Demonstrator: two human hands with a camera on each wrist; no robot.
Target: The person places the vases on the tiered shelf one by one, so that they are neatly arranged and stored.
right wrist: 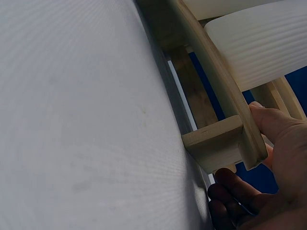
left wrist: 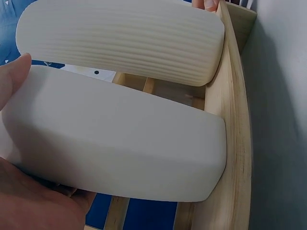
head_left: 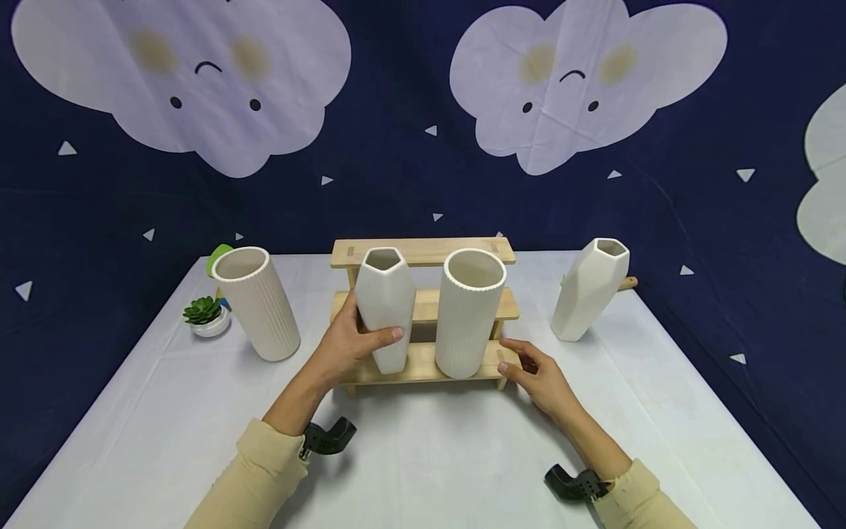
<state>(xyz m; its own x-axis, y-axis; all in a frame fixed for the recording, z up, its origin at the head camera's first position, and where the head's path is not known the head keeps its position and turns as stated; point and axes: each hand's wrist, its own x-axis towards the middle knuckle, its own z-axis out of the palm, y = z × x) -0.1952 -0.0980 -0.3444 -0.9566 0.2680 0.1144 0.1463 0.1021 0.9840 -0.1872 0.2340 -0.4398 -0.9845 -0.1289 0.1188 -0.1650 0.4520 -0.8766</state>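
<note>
A stepped wooden rack stands mid-table. On its lowest step stand a smooth faceted white vase and a ribbed white cylinder vase. My left hand grips the faceted vase round its lower body, thumb across the front. My right hand rests with relaxed fingers on the rack's front right corner; the thumb lies on the step beside the ribbed vase. The ribbed vase sits close beside the held one.
A second ribbed white vase stands at the left, next to a small succulent in a white pot. Another faceted white vase stands at the right. The white tablecloth runs to a dark blue cloud backdrop.
</note>
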